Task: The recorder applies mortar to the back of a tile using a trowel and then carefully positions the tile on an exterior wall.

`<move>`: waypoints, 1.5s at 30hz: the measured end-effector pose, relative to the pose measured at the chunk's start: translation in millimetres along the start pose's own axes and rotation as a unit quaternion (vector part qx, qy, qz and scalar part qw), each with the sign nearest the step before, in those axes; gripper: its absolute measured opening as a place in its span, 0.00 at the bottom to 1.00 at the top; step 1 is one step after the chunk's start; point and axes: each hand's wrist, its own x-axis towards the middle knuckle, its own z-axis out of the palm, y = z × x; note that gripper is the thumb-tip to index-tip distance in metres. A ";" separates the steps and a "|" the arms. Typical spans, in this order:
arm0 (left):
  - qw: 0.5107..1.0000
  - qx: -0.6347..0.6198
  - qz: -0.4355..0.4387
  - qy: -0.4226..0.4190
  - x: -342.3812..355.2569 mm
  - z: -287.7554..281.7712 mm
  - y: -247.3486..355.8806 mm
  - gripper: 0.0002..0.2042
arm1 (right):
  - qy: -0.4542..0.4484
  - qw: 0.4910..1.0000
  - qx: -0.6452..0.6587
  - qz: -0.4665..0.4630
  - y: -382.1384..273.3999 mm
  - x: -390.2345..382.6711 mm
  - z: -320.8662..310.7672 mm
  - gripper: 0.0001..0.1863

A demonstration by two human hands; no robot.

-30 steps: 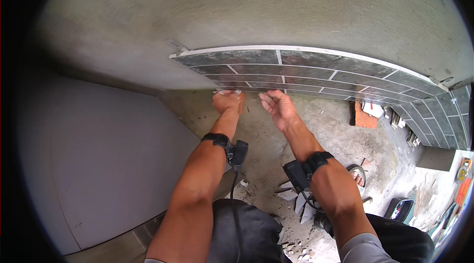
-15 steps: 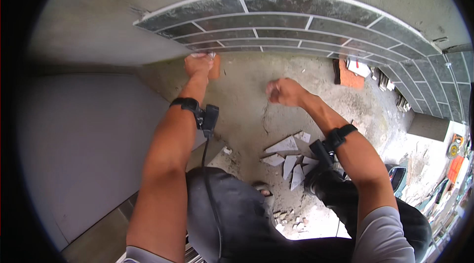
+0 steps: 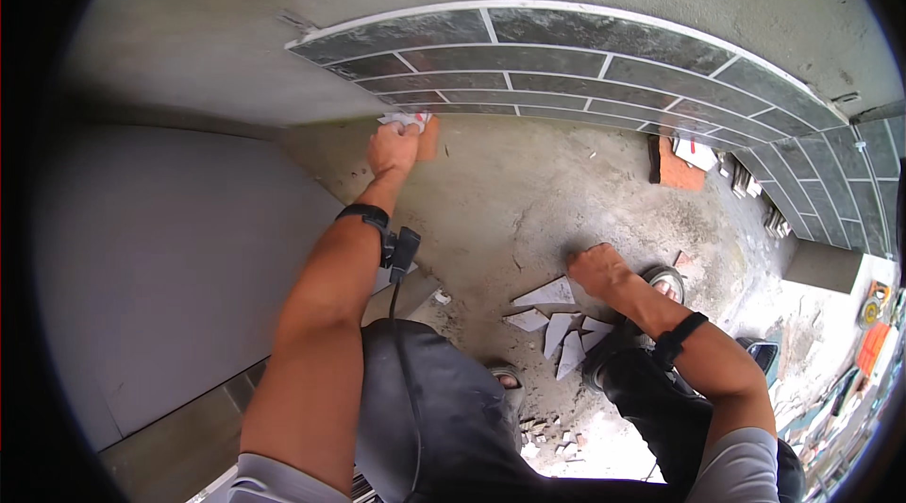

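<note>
At the foot of the tiled wall, my left hand (image 3: 392, 148) is closed around a white tile piece (image 3: 406, 119). An orange brick piece (image 3: 428, 139) lies right beside that hand, against the wall's base. My right hand (image 3: 598, 269) is low over the floor with its fingers curled; whatever they hold, if anything, is hidden. Several broken white tile shards (image 3: 545, 293) are scattered just left of and nearer than it.
Grey tiles with white joints cover the wall (image 3: 547, 58) ahead. An orange block (image 3: 676, 166) with a white piece on it stands against its right part. A large grey panel (image 3: 160, 267) fills the left side. My sandalled foot (image 3: 666, 284) is beside my right hand.
My right hand has come back and to the right, toward the tile shards, and covers where a small shard lay. My left hand stays by the orange brick piece. The view has shifted slightly.
</note>
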 end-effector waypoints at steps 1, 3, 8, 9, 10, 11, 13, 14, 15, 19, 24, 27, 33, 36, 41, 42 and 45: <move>1.000 0.006 0.001 -0.006 -0.5 -2.4 0.0 0.18 | -0.005 0.999 0.037 0.014 4.0 3.0 -7.9 0.08; 1.000 0.009 0.014 -0.010 -0.1 -5.6 1.3 0.18 | 0.049 0.992 0.119 -0.002 16.3 14.4 -25.2 0.08; 0.995 0.000 0.090 -0.039 -12.5 5.2 23.3 0.16 | 0.256 0.862 0.437 0.002 38.1 60.1 -52.6 0.11; 0.991 0.008 0.129 -0.048 -15.6 11.9 25.9 0.15 | 0.259 0.863 0.434 0.000 36.9 70.2 -54.1 0.11; 0.982 0.006 0.166 -0.090 -24.1 18.6 40.5 0.15 | 0.268 0.788 0.555 0.020 39.3 79.4 -48.5 0.10; 0.972 0.008 0.199 -0.127 -32.8 22.0 52.0 0.16 | 0.272 0.696 0.664 0.032 37.8 84.8 -50.7 0.09; 0.929 -0.136 0.122 -0.322 -46.7 37.8 66.5 0.18 | 0.288 0.639 0.711 0.056 33.4 91.5 -55.7 0.07; 0.886 -0.208 0.088 -0.404 -59.3 40.7 80.4 0.18 | 0.303 0.577 0.753 0.092 35.6 91.2 -56.9 0.07; 0.830 -0.278 0.053 -0.480 -70.7 41.6 91.8 0.19 | 0.305 0.578 0.751 0.093 38.4 91.0 -57.8 0.07; 0.819 -0.281 0.057 -0.498 -74.6 41.7 99.2 0.12 | 0.333 0.545 0.752 0.164 43.7 100.8 -64.5 0.13; 0.873 -0.201 0.111 -0.430 -30.1 27.4 56.3 0.09 | 0.371 0.671 0.601 0.225 39.4 122.1 -75.0 0.17; 0.918 -0.216 0.046 -0.331 -3.5 2.6 22.0 0.10 | 0.392 0.710 0.554 0.186 12.1 151.7 -99.2 0.16; 0.920 -0.300 -0.100 -0.232 16.0 -23.7 -4.2 0.09 | 0.408 0.621 0.666 0.063 -14.3 220.7 -135.3 0.09; 0.922 -0.350 -0.112 -0.121 14.9 -22.7 -33.9 0.08 | 0.272 0.475 0.833 0.084 -45.1 230.7 -154.3 0.07; 0.921 -0.339 -0.139 -0.131 19.7 -4.0 -33.3 0.11 | 0.417 0.614 0.664 0.093 -48.3 263.0 -149.3 0.10; 0.931 -0.324 -0.122 -0.112 19.7 1.4 -35.9 0.13 | 0.415 0.616 0.663 0.091 -50.1 264.7 -148.4 0.10; 0.963 -0.242 -0.107 -0.060 15.9 6.3 -47.3 0.14 | 0.463 0.674 0.562 0.125 -65.9 262.3 -163.6 0.12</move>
